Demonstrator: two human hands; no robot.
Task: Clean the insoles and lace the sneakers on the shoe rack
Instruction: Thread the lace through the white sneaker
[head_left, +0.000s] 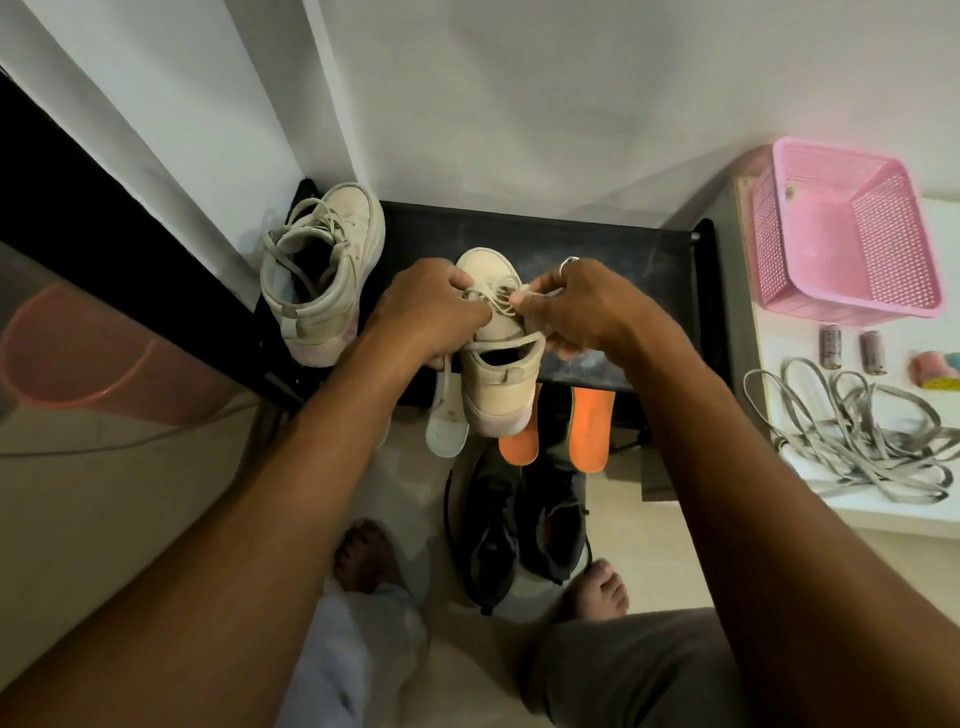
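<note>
A cream sneaker (496, 384) stands on the front of the black shoe rack (613, 249), toe pointing away from me. My left hand (423, 306) grips its left side and pinches the cream lace (493, 304) over the eyelets. On the other side, my right hand (582, 306) pinches the same lace; a ring shows on one finger. The second cream sneaker (322, 275) lies on the rack's left end with loose laces. A white insole (447, 421) and two orange insoles (589, 426) stick out over the rack's front edge.
A pair of black sneakers (519, 530) sits on the floor between my bare feet. On the white surface at right are a pink basket (841, 234), a heap of grey laces (857, 441) and small bottles. A pink tub (78, 353) is at left.
</note>
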